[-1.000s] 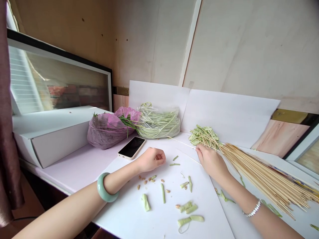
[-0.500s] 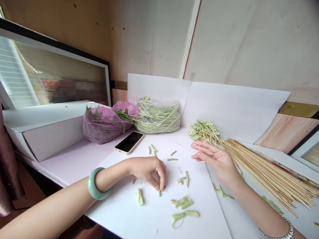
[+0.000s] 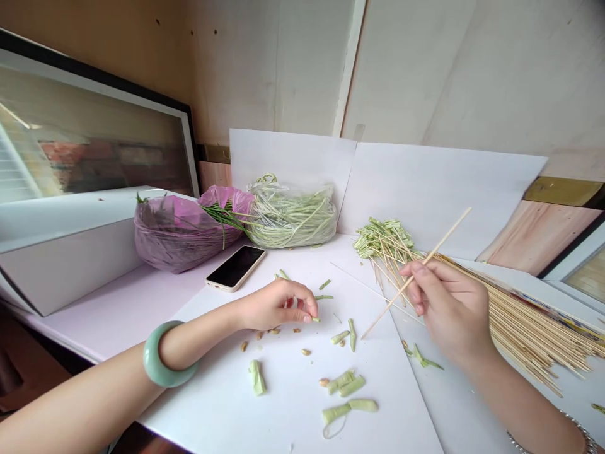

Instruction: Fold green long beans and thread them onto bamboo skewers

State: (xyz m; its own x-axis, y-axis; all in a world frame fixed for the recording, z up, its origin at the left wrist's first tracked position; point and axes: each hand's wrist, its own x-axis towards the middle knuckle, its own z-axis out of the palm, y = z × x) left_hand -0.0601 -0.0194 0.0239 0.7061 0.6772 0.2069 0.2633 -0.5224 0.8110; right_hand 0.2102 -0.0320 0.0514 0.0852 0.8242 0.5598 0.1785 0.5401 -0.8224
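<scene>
My right hand [image 3: 456, 309] pinches a thin bamboo skewer [image 3: 447, 237], which slants with its lower tip towards the white board [image 3: 378, 429]. Between the thumb and fingers of my left hand [image 3: 278, 306] is a short green bean piece [image 3: 316, 320], mostly hidden by the fingers. Cut bean pieces [image 3: 345, 381] lie scattered on the board, with small brown seeds [image 3: 306, 352] among them. Beyond my right hand rests a pile of skewers loaded with bean pieces [image 3: 384, 237]. Many bare skewers [image 3: 534, 315] lie to its right.
A black-screened phone [image 3: 236, 267] lies at the left, in front of a purple bag [image 3: 184, 236] and a clear bag of long beans [image 3: 293, 217]. A white box [image 3: 70, 258] stands farther left. White panels [image 3: 435, 195] lean along the back wall.
My right hand, held open before, now grips a bamboo skewer. My left hand has lifted its bean piece slightly up and to the right. More seeds show on the board.
</scene>
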